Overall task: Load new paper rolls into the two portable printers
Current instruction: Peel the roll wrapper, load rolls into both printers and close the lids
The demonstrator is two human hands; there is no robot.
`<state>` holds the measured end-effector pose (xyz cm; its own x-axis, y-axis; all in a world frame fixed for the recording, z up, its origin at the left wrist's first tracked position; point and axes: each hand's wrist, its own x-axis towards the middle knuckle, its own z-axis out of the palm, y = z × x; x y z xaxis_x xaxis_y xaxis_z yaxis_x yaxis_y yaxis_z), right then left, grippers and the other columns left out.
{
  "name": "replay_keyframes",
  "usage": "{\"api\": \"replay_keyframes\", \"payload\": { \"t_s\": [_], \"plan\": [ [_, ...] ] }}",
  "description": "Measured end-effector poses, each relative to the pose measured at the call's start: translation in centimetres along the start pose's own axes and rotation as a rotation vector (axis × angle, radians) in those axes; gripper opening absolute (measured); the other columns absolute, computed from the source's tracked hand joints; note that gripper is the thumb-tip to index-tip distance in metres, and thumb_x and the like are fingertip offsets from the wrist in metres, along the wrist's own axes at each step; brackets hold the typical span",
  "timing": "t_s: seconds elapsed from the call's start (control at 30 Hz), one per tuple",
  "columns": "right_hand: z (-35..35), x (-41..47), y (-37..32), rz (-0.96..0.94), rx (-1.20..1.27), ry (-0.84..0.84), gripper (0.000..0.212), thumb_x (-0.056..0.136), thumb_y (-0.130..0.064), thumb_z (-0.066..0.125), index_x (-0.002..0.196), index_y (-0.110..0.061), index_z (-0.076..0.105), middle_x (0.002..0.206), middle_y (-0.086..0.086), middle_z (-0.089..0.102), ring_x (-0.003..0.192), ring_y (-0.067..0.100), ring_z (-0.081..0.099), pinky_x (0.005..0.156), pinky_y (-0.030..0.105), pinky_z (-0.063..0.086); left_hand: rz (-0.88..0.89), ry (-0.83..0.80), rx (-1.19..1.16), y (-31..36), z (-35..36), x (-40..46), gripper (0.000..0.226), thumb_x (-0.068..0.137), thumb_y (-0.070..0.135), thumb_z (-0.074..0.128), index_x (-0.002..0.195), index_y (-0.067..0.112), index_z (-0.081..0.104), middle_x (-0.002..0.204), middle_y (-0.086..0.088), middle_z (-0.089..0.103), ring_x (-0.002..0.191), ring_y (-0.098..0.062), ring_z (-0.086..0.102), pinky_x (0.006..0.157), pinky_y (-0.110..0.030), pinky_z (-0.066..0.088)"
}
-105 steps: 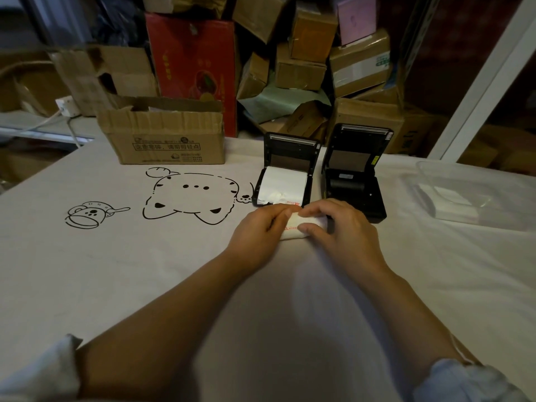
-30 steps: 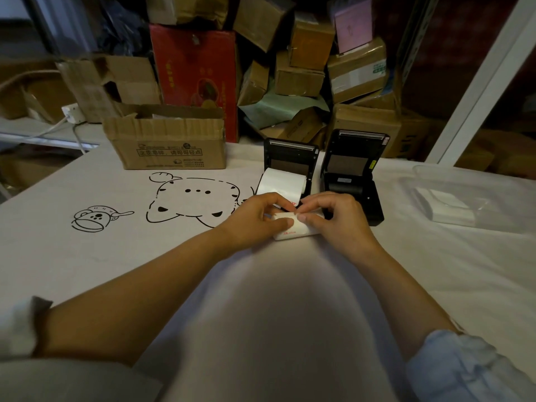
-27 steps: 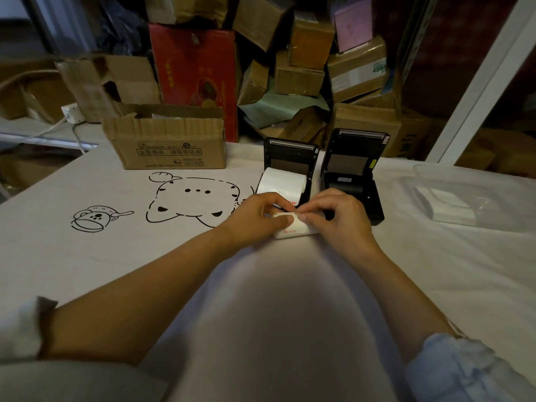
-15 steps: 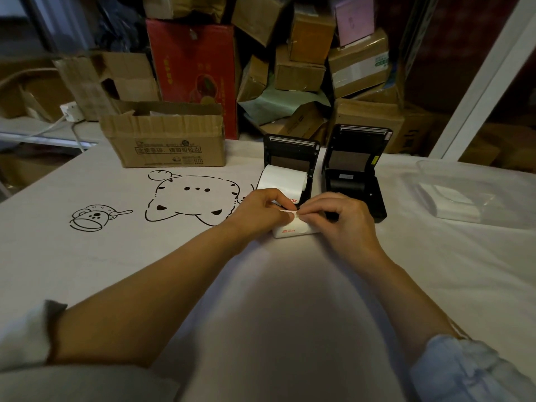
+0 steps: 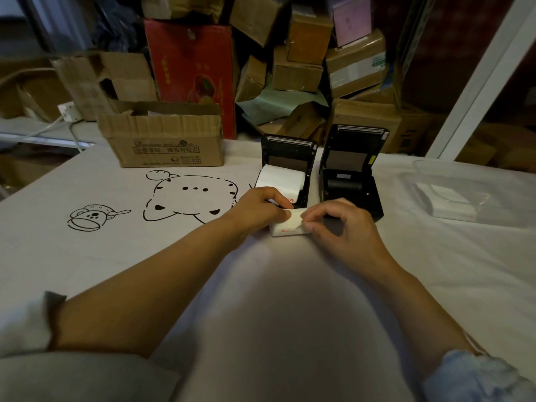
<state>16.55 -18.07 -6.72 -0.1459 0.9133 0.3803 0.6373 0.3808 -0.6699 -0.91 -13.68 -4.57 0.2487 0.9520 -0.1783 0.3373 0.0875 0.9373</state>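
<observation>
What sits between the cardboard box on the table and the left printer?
In the head view, only bare tablecloth lies between the cardboard box and the left printer; the cat drawing sits nearer the camera.

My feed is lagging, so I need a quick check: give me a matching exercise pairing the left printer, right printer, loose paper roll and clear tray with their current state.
Things:
1. left printer
2. right printer
3. paper roll
4. clear tray

States:
A. lid up, bay without paper
B. on the table, held between both hands
C. lid up, white roll in its bay
D. at the right side, white pack inside

Pairs: 1-C, 2-A, 3-B, 4-D
</observation>
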Motion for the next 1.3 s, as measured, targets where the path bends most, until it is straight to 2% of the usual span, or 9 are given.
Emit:
{"api": "replay_keyframes", "payload": {
  "t_s": [0.17, 0.33, 0.4, 0.53, 0.67, 0.93, 1.1, 1.2, 1.3],
  "plan": [
    [0.5, 0.0, -0.5, -0.059, -0.126, 0.006, 0.023, 0.082, -0.02, 0.072, 0.1, -0.031, 0.062, 0.096, -0.02, 0.055, 0.095, 0.001, 0.051, 0.079, 0.019, 0.044, 0.011, -0.019, 0.042, 0.2, -0.3, -0.1, 0.015, 0.091, 0.009, 0.057, 0.104, 0.015, 0.061, 0.109, -0.002, 0.056, 0.1, -0.019, 0.052, 0.068, -0.018, 0.047],
    [1.1, -0.1, -0.7, -0.023, -0.203, -0.03, 0.052, 0.083, -0.023, 0.072, 0.126, -0.039, 0.048, 0.093, -0.022, 0.047, 0.09, 0.002, 0.05, 0.082, 0.02, 0.046, 0.23, -0.042, 0.312, -0.6, -0.6, -0.4, 0.02, 0.098, 0.022, 0.044, 0.118, 0.024, 0.048, 0.117, -0.008, 0.057, 0.107, -0.025, 0.054, 0.087, -0.034, 0.049],
    [1.1, -0.3, -0.8, 0.019, -0.19, -0.04, 0.058, 0.084, -0.025, 0.071, 0.133, -0.04, 0.045, 0.097, -0.021, 0.049, 0.094, 0.004, 0.05, 0.086, 0.022, 0.047, 0.256, -0.071, 0.352, -0.5, -0.7, -0.5, 0.019, 0.1, 0.023, 0.041, 0.117, 0.025, 0.049, 0.118, -0.008, 0.057, 0.104, -0.024, 0.055, 0.083, -0.033, 0.05],
    [0.1, -0.1, -1.8, 0.045, -0.221, -0.059, 0.033, 0.083, -0.024, 0.071, 0.116, -0.023, 0.066, 0.105, -0.011, 0.06, 0.095, 0.003, 0.049, 0.088, 0.027, 0.05, 0.238, -0.153, 0.29, 0.0, -1.2, -1.2, 0.023, 0.101, 0.022, 0.036, 0.108, 0.022, 0.058, 0.1, 0.0, 0.057, 0.087, -0.015, 0.054, 0.062, -0.022, 0.047],
    [-1.1, 0.2, -2.5, 0.084, -0.15, -0.098, 0.013, 0.081, -0.022, 0.073, 0.094, -0.021, 0.071, 0.098, -0.008, 0.064, 0.093, 0.009, 0.058, 0.085, 0.038, 0.053, 0.185, -0.217, 0.201, -0.1, -1.4, -2.2, 0.025, 0.101, 0.032, 0.036, 0.106, 0.031, 0.06, 0.095, 0.001, 0.059, 0.085, -0.015, 0.056, 0.062, -0.024, 0.049],
    [-1.0, -0.2, -2.5, 0.13, -0.058, -0.149, 0.013, 0.086, -0.022, 0.067, 0.094, -0.031, 0.061, 0.099, -0.009, 0.063, 0.096, 0.01, 0.059, 0.085, 0.035, 0.054, 0.054, -0.296, 0.124, -0.6, -1.4, -3.5, 0.034, 0.101, 0.023, 0.038, 0.131, 0.024, 0.054, 0.113, -0.007, 0.061, 0.087, -0.011, 0.059, 0.068, -0.025, 0.051],
    [-1.6, -0.3, -2.8, 0.159, -0.008, -0.106, 0.013, 0.088, -0.021, 0.064, 0.098, -0.028, 0.059, 0.099, -0.008, 0.063, 0.097, 0.01, 0.06, 0.085, 0.038, 0.054, -0.155, -0.396, -0.274, -0.3, -1.8, -3.7, 0.039, 0.093, 0.007, 0.047, 0.132, 0.009, 0.049, 0.123, -0.019, 0.06, 0.096, -0.022, 0.066, 0.067, -0.027, 0.05],
    [-2.4, -0.2, -3.0, 0.228, 0.064, -0.037, 0.015, 0.09, -0.018, 0.063, 0.104, -0.02, 0.059, 0.102, -0.006, 0.062, 0.098, 0.009, 0.059, 0.08, 0.027, 0.052, -0.128, -0.439, -0.356, 0.1, -1.9, -3.8, 0.041, 0.085, -0.004, 0.057, 0.123, 0.012, 0.057, 0.118, -0.017, 0.065, 0.095, -0.021, 0.065, 0.068, -0.025, 0.051],
    [-3.1, -0.4, -3.2, 0.346, 0.208, 0.046, 0.014, 0.092, -0.017, 0.061, 0.106, -0.016, 0.06, 0.099, -0.002, 0.067, 0.083, 0.001, 0.061, 0.064, 0.013, 0.045, -0.132, -0.317, -0.313, 0.9, -1.2, -3.8, 0.032, 0.086, 0.005, 0.064, 0.117, 0.013, 0.062, 0.102, -0.008, 0.07, 0.081, -0.012, 0.064, 0.06, -0.019, 0.05]
  ]
}}
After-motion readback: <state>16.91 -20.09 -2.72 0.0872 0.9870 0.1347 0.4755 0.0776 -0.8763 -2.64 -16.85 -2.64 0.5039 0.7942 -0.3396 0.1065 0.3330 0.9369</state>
